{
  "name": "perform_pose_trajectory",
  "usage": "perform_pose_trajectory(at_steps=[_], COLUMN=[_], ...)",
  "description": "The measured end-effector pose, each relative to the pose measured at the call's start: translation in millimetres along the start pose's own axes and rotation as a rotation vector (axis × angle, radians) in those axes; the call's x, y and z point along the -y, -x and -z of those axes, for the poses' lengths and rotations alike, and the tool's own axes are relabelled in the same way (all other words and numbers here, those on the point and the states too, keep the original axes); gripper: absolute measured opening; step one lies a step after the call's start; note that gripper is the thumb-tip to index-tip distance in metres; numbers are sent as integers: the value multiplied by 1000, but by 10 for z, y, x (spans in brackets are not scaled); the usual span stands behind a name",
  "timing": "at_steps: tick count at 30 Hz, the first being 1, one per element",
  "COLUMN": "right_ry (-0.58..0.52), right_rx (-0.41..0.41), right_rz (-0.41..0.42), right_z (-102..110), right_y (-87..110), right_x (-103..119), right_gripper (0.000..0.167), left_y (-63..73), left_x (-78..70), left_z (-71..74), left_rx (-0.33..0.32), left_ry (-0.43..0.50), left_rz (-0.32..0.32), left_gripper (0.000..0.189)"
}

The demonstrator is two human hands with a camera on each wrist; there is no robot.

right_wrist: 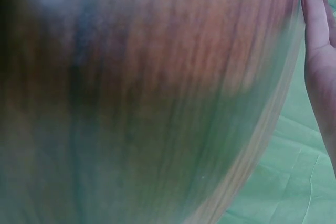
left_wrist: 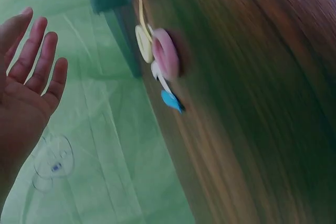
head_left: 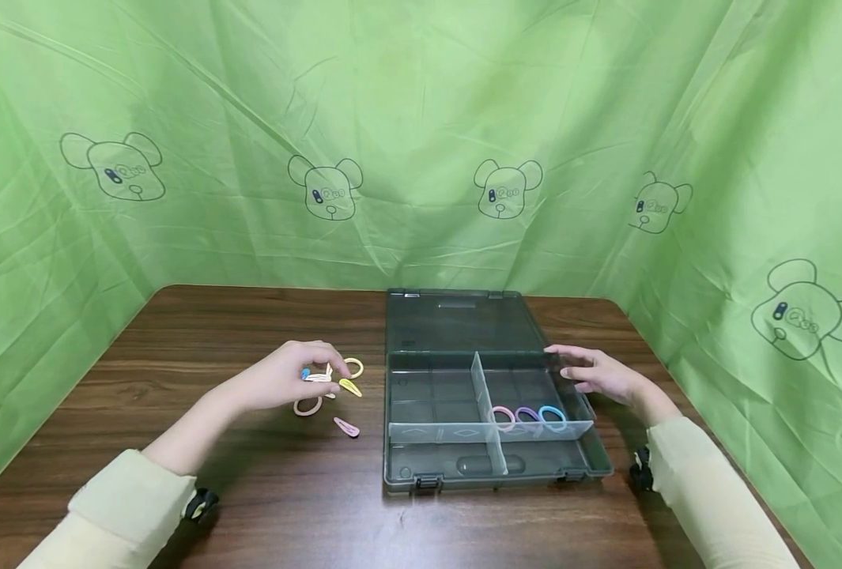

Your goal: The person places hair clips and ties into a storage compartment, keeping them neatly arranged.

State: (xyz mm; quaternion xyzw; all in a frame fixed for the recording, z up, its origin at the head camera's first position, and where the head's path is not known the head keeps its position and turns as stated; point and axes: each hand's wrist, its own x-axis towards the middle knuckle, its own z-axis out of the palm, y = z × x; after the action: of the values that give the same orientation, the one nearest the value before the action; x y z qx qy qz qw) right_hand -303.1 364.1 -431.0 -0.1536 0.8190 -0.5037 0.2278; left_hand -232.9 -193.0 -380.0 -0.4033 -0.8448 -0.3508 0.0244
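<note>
My left hand hovers loose-fingered and empty near the teardrop-shaped yellow clip and soft-looking pink hair tie on the wood-grain bench. I'd nip the clip by its edge, the tie by its band. My right hand is fairly straight-fingered beside the smoky plastic box.

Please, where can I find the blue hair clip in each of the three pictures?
Head: the blue hair clip is left of centre, partly hidden by the left hand.
Left wrist: at the picture's centre.
Right wrist: not in it.
Shared landmark: the wooden table, visible in all three.
</note>
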Motion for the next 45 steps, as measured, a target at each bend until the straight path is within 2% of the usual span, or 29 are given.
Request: perform_pose_trajectory(at_steps=[5, 10, 18, 23, 35, 45], right_ry=[-5, 6, 21, 7, -9, -7], right_rx=[-9, -8, -4, -6, -6, -3], right_rz=[-9, -12, -21, -19, -28, -26], right_z=[-13, -9, -1, -12, -15, -4], right_y=[5, -5, 2, 5, 2, -2], right_x=[-4, -21, -25, 0, -14, -25], right_gripper=[52, 51, 52, 52, 53, 53], left_y=[105, 187, 235, 253, 215, 145], left_x=[155, 276, 443, 535, 665, 688], left_z=[55, 83, 50, 32, -38, -73], left_rx=[4, 27, 67, 107, 189, 215], left_ry=[-50, -71, -129, -139, -110, -139], left_rz=[-5, 37, 22, 48, 104, 80], left_gripper=[24, 24, 20, 16, 13, 12])
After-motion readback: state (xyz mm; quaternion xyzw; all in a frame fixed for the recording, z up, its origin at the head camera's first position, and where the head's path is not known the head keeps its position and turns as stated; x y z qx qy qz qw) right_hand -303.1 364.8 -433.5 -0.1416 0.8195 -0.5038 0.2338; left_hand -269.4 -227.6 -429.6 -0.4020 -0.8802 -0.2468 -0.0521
